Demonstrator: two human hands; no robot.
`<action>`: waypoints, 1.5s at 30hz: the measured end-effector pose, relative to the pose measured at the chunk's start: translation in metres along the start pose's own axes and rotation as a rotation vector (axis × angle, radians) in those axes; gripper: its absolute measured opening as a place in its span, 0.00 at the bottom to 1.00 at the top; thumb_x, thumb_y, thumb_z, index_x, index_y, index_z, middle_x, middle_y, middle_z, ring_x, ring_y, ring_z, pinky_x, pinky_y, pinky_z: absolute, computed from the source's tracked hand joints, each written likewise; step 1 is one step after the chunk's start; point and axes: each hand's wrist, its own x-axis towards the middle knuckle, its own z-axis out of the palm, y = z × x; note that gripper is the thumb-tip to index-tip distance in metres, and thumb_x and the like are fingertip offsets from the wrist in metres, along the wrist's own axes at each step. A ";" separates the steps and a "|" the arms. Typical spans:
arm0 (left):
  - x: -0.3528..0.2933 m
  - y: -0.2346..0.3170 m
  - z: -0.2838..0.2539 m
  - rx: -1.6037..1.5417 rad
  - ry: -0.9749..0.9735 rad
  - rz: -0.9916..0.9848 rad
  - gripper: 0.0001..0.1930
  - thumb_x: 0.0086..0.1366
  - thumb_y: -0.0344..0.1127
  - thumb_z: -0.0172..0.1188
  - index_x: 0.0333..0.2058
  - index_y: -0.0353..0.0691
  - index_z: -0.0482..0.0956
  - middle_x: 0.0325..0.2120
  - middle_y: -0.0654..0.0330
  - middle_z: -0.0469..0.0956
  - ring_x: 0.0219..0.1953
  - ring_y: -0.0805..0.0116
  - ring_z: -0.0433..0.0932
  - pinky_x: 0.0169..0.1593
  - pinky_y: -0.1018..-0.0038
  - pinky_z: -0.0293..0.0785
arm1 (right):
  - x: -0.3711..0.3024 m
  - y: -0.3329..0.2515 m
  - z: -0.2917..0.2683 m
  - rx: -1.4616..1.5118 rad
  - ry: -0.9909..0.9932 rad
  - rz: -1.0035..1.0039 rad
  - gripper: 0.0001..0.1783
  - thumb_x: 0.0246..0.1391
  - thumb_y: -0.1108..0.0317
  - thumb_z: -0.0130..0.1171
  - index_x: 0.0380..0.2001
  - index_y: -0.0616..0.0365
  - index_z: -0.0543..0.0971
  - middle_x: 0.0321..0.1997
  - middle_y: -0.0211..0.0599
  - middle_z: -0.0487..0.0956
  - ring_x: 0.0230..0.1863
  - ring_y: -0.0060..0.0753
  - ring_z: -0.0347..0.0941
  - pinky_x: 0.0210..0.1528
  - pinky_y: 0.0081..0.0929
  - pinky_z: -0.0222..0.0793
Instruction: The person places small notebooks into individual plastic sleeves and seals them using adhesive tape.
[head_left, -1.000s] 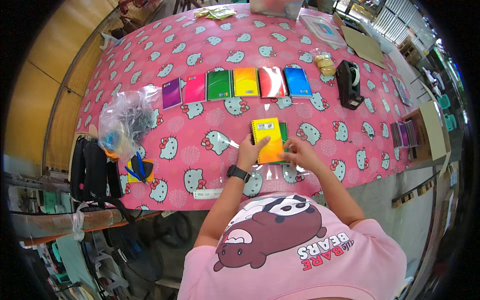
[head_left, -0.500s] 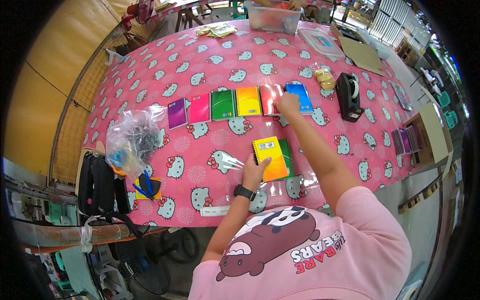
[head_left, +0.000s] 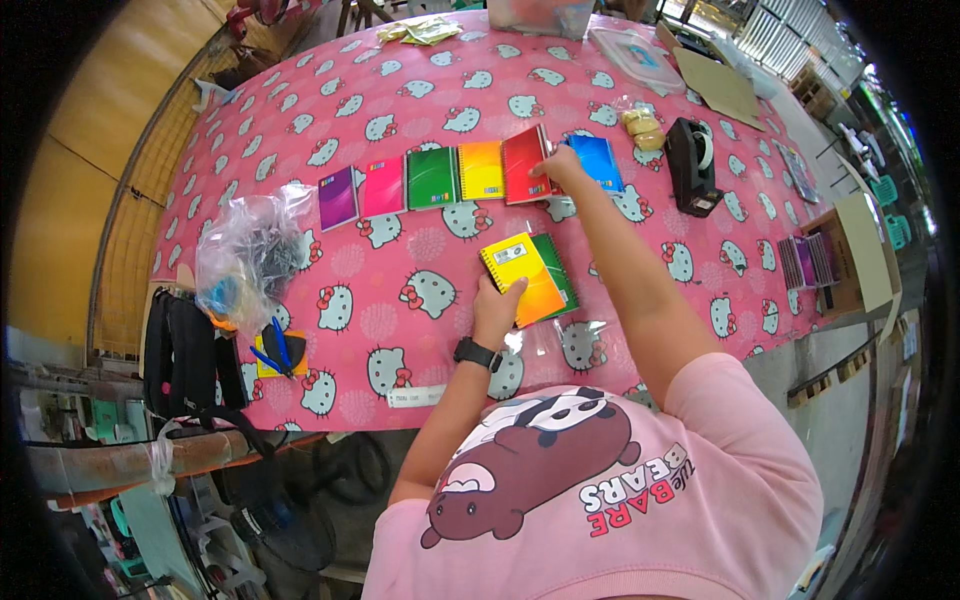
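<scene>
Closed around the near edge of a yellow spiral notebook (head_left: 518, 268), my left hand (head_left: 497, 308) also has a green notebook (head_left: 556, 270) fanned out beneath it. My right hand (head_left: 562, 168) grips the right edge of a red notebook (head_left: 522, 165), which looks slightly raised. That red one belongs to a row across the table: a purple notebook (head_left: 338, 198), a pink notebook (head_left: 384, 187), a green notebook (head_left: 431, 178), a yellow notebook (head_left: 480, 170) and, to the right, a blue notebook (head_left: 597, 162) partly behind my right hand.
Right of the row stand a black tape dispenser (head_left: 692, 165) and a bag of tan rolls (head_left: 642, 129). A clear plastic bag (head_left: 250, 250), blue-handled pliers (head_left: 280, 352) and a black pouch (head_left: 183, 350) lie left. A cardboard box (head_left: 862, 255) of purple notebooks sits at the right edge.
My right hand has taken hold of the red notebook and shifted it slightly. The yellow and green notebooks in my left hand have tilted and come up a little. The view has shifted.
</scene>
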 end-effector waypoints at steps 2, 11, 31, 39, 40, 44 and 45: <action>0.010 -0.019 -0.003 0.031 -0.029 0.062 0.25 0.55 0.43 0.62 0.41 0.26 0.66 0.35 0.47 0.77 0.37 0.60 0.78 0.39 0.69 0.72 | -0.024 -0.005 -0.004 0.376 0.059 -0.215 0.29 0.27 0.63 0.72 0.33 0.65 0.70 0.31 0.45 0.78 0.30 0.43 0.76 0.31 0.35 0.70; 0.032 -0.054 -0.005 -0.432 -0.181 -0.060 0.28 0.55 0.48 0.62 0.42 0.28 0.67 0.38 0.48 0.76 0.38 0.61 0.77 0.40 0.69 0.72 | -0.185 0.035 0.041 -0.029 -0.217 -0.676 0.25 0.40 0.63 0.62 0.44 0.60 0.73 0.36 0.47 0.77 0.40 0.46 0.74 0.44 0.37 0.69; 0.026 -0.048 -0.011 -0.192 -0.077 0.087 0.29 0.52 0.48 0.65 0.42 0.29 0.68 0.37 0.51 0.76 0.37 0.66 0.77 0.40 0.72 0.72 | -0.124 0.054 -0.013 0.152 0.684 -0.753 0.20 0.32 0.72 0.60 0.36 0.58 0.76 0.34 0.44 0.75 0.38 0.46 0.72 0.41 0.39 0.68; 0.023 -0.015 -0.005 -0.287 -0.212 0.003 0.23 0.50 0.39 0.68 0.42 0.33 0.72 0.34 0.59 0.78 0.33 0.71 0.77 0.37 0.74 0.74 | -0.210 0.082 0.037 0.075 0.085 -0.794 0.26 0.41 0.58 0.65 0.44 0.57 0.75 0.47 0.44 0.71 0.49 0.47 0.65 0.55 0.38 0.59; 0.017 -0.005 -0.002 -0.285 -0.223 0.008 0.23 0.50 0.39 0.68 0.42 0.33 0.72 0.34 0.59 0.78 0.33 0.71 0.77 0.37 0.74 0.74 | -0.200 0.089 0.035 0.227 0.224 -0.749 0.28 0.42 0.54 0.64 0.46 0.56 0.74 0.49 0.43 0.70 0.50 0.46 0.65 0.56 0.38 0.58; -0.011 0.028 -0.002 -0.176 -0.211 0.185 0.30 0.47 0.30 0.68 0.48 0.33 0.65 0.40 0.57 0.75 0.40 0.67 0.75 0.45 0.73 0.72 | -0.195 0.090 0.020 0.947 -0.175 -0.272 0.38 0.39 0.57 0.67 0.53 0.60 0.66 0.53 0.39 0.69 0.55 0.36 0.63 0.57 0.32 0.58; -0.021 0.031 -0.003 0.001 -0.148 0.308 0.33 0.44 0.28 0.70 0.49 0.32 0.64 0.40 0.56 0.75 0.41 0.66 0.75 0.47 0.71 0.71 | -0.195 0.091 0.018 1.131 -0.357 -0.257 0.38 0.37 0.66 0.69 0.53 0.61 0.65 0.55 0.43 0.68 0.53 0.32 0.66 0.54 0.29 0.64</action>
